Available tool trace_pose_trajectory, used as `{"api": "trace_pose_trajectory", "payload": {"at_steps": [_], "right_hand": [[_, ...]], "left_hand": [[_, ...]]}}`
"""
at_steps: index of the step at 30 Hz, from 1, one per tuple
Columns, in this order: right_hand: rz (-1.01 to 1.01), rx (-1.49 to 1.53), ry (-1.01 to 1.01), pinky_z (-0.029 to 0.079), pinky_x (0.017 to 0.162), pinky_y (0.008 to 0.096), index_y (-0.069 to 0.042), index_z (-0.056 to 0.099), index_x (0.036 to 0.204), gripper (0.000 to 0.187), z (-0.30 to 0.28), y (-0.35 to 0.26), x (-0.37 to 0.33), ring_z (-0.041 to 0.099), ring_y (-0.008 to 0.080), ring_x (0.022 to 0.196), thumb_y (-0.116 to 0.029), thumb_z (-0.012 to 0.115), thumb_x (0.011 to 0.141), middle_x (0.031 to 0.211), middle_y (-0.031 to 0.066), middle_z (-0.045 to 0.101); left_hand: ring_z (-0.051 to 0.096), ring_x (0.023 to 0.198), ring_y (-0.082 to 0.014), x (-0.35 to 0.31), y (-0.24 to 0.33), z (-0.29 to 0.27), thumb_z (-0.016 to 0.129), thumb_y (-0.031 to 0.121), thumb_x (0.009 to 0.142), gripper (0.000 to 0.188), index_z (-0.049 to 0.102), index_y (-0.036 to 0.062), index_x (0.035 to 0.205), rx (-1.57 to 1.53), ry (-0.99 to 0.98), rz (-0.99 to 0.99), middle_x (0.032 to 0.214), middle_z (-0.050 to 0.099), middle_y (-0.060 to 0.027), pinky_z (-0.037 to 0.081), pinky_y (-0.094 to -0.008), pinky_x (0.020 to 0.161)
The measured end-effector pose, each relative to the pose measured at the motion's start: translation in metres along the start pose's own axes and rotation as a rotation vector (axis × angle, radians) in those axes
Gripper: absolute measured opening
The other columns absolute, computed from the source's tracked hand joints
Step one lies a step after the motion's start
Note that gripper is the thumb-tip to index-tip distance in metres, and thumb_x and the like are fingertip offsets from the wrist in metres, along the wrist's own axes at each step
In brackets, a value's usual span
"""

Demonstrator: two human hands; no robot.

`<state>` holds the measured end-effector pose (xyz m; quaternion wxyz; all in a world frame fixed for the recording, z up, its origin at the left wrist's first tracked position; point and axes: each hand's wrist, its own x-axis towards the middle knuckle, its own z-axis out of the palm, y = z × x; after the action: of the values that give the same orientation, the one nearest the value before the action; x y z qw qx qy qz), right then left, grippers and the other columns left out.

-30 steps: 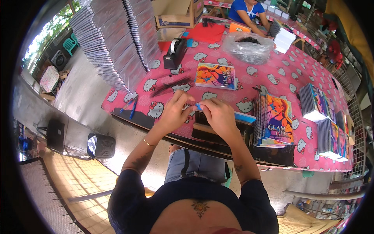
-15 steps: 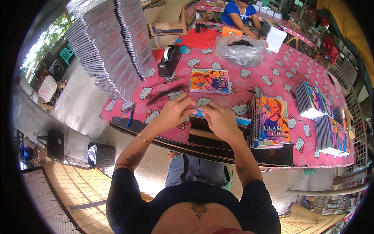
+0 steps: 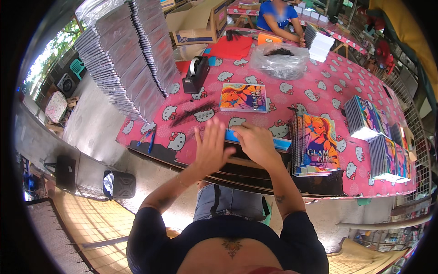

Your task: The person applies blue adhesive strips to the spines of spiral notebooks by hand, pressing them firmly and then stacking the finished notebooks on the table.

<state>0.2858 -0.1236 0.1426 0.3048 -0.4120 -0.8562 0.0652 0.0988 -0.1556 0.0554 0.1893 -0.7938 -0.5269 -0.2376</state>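
My left hand (image 3: 212,145) is open and held flat, fingers spread, above the near table edge beside a narrow blue strip (image 3: 279,144). My right hand (image 3: 256,142) is curled over that strip, fingertips pressed together at its left part; anything small under them is hidden. The strip runs along the top of a dark wooden piece at the table's edge. Just beyond the hands lies a notebook (image 3: 243,97) with a colourful illustrated cover. Black plastic binding coils (image 3: 194,114) lie left of it. Right of my right hand stands a leaning stack of spiral-bound notebooks (image 3: 319,144).
Tall stacks of spiral notebooks (image 3: 123,59) rise at the left. A black tape dispenser (image 3: 196,75), a plastic bag of black coils (image 3: 279,61) and a cardboard box (image 3: 196,25) stand farther back. Pens (image 3: 151,139) lie front left; notebook piles (image 3: 388,155) stand right. Another person (image 3: 278,20) sits opposite.
My left hand has let go near the blue strip and opened flat, shifting slightly toward me. My right hand stays on the strip. The person opposite has drawn their hands together.
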Motion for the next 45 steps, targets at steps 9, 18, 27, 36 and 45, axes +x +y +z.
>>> {"api": "trace_pose_trajectory", "payload": {"at_steps": [9, 18, 27, 36, 45], "right_hand": [[0.050, -0.065, -0.001, 0.051, 0.069, 0.0475, -0.015, 0.069, 0.115, 0.024, -0.024, 0.016, -0.037, 0.067, 0.0343, 0.080, -0.017, 0.064, 0.091, 0.091, 0.0100, 0.071], [0.076, -0.010, 0.001, 0.052, 0.065, 0.0463, -0.015, 0.072, 0.111, 0.022, -0.030, 0.009, -0.035, 0.068, 0.0352, 0.073, -0.019, 0.067, 0.090, 0.088, 0.0117, 0.073], [0.081, 0.006, 0.012, 0.053, 0.066, 0.0464, -0.013, 0.069, 0.113, 0.025, -0.029, 0.011, -0.035, 0.068, 0.0344, 0.074, -0.016, 0.067, 0.088, 0.085, 0.0114, 0.071], [0.155, -0.075, -0.020, 0.053, 0.067, 0.0457, -0.013, 0.058, 0.126, 0.041, -0.027, 0.008, -0.035, 0.069, 0.0351, 0.070, -0.023, 0.069, 0.088, 0.080, 0.0127, 0.070], [0.158, 0.174, 0.440, 0.055, 0.073, 0.0362, -0.006, 0.049, 0.139, 0.072, -0.056, 0.020, -0.072, 0.069, 0.0229, 0.090, -0.009, 0.084, 0.076, 0.106, 0.0155, 0.069]], "left_hand": [[0.028, 0.149, -0.0381, 0.036, -0.002, -0.028, 0.055, 0.061, 0.091, 0.087, 0.040, -0.0022, 0.148, 0.126, -0.001, 0.050, 0.157, 0.037, -0.0231, 0.008, -0.0645, 0.118], [0.032, 0.148, -0.0349, 0.058, 0.001, -0.044, 0.060, 0.063, 0.086, 0.091, 0.040, -0.0004, 0.149, 0.224, -0.013, 0.091, 0.157, 0.037, -0.0208, 0.016, -0.0604, 0.118], [0.030, 0.148, -0.0408, 0.060, 0.012, -0.044, 0.062, 0.052, 0.089, 0.086, 0.038, -0.0038, 0.149, -0.055, -0.113, 0.197, 0.156, 0.036, -0.0246, 0.015, -0.0608, 0.119], [0.031, 0.148, -0.0364, 0.029, 0.026, -0.028, 0.061, 0.052, 0.091, 0.080, 0.040, 0.0016, 0.149, -0.175, -0.088, 0.254, 0.157, 0.037, -0.0209, 0.019, -0.0610, 0.117], [0.059, 0.119, -0.0304, 0.074, 0.006, -0.060, 0.066, 0.037, 0.092, 0.044, 0.063, 0.0067, 0.123, -0.327, -0.257, 0.320, 0.119, 0.065, -0.0107, 0.029, -0.0559, 0.113]]}}
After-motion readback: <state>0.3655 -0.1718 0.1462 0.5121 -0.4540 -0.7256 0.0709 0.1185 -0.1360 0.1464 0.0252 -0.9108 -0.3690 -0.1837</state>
